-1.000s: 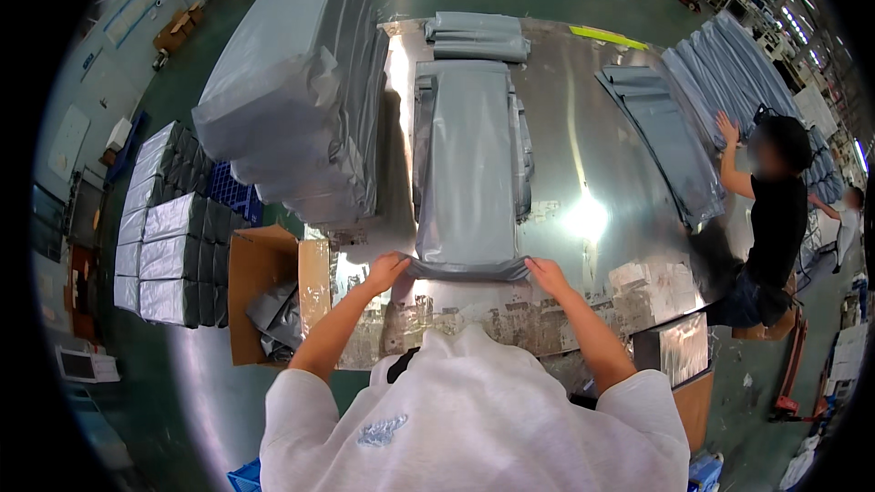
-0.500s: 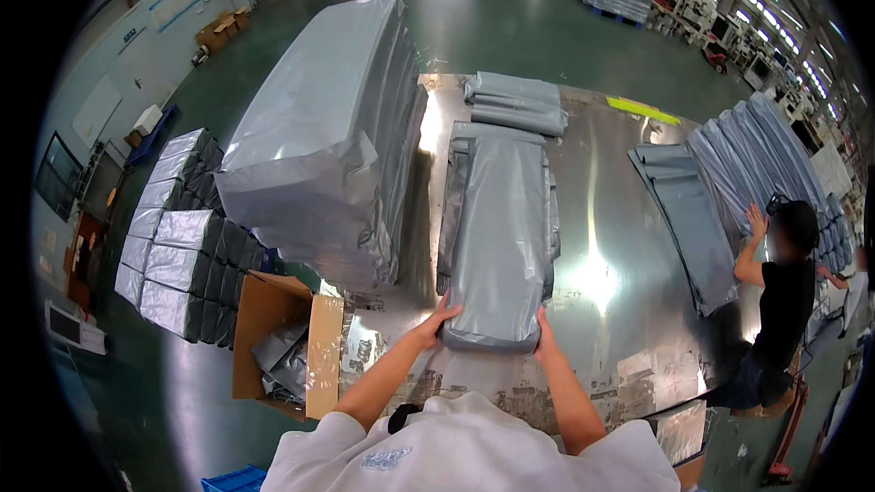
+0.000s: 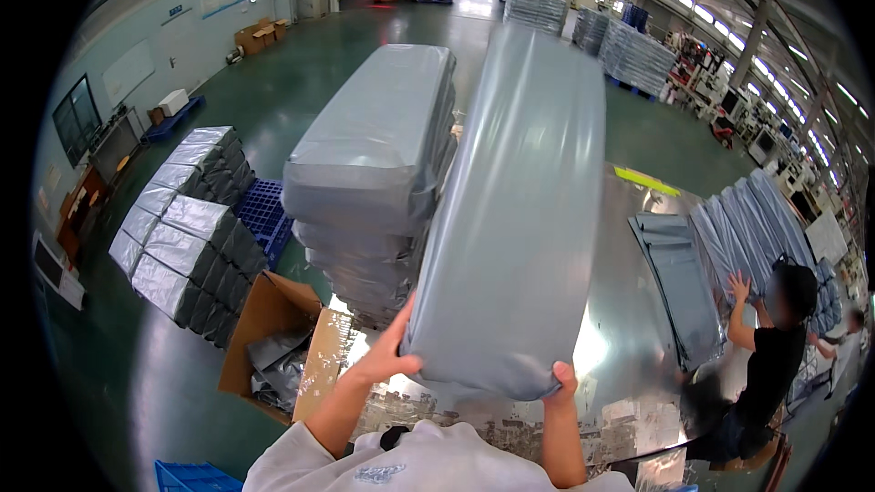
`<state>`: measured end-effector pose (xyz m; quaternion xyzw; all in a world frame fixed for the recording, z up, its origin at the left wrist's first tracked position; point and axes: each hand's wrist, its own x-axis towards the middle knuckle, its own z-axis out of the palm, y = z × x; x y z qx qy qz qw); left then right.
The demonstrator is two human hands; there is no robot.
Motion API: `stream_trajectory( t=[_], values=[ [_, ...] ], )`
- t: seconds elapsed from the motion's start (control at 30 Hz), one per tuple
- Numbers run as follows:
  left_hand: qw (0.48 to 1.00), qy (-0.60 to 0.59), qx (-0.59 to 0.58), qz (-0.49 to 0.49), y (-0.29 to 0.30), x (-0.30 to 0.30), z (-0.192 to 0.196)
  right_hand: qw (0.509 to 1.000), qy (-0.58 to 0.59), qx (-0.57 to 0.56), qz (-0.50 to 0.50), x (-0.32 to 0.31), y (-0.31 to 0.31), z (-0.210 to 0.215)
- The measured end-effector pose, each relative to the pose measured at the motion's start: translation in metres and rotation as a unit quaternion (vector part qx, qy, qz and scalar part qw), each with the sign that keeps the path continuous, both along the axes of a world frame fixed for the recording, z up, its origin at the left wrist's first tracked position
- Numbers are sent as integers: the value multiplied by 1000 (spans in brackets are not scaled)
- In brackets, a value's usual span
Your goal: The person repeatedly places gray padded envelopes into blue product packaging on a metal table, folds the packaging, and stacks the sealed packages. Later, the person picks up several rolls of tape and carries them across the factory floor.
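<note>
A long grey plastic-wrapped bundle [image 3: 510, 219] is raised in front of me and fills the middle of the view. My left hand [image 3: 390, 357] grips its near left corner, with the thumb on the front. On the near right corner my right hand [image 3: 562, 384] is closed, its thumb pressed on the plastic. Just left of the held bundle stands a tall stack of similar grey bundles [image 3: 369, 128]. Underneath is a shiny metal table [image 3: 583, 419], partly hidden by the bundle.
An open cardboard box [image 3: 239, 346] with grey plastic scraps stands at lower left. Beyond it are silvery stacked packages [image 3: 187, 228] and a blue pallet [image 3: 264, 219]. On the right, a person in black [image 3: 775, 346] touches grey folded sheets [image 3: 752, 228]. A yellow strip [image 3: 647, 181] marks the table's far edge.
Both hands have lifted the bundle up from the tabletop, and it looks much larger and nearer. The view has tilted up, showing more of the hall. The neighbouring person has barely moved.
</note>
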<state>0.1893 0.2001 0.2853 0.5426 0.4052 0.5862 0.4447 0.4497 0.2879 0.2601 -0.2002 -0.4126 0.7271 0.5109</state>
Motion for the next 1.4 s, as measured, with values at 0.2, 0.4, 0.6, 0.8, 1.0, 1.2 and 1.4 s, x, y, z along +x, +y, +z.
stream_trajectory(
  t=[0.2,0.4,0.6,0.8,1.0,1.2,1.4],
  values=[
    [958,114,195,178,0,-76,91,992,44,67,94,-86,32,89],
    [925,-11,183,334,27,-191,117,986,36,152,53,-220,35,172],
    [943,4,38,332,73,-235,101,925,-196,313,-92,-278,69,120],
    [919,21,76,386,93,-237,100,844,-245,385,-282,-303,73,110],
    [884,-54,175,431,97,-227,75,801,-256,425,-335,-281,47,94],
    [857,-16,209,471,91,-208,79,793,-256,472,-288,-278,60,91],
    [822,162,209,505,71,-159,-34,767,-309,534,-175,-213,36,29]
  ],
)
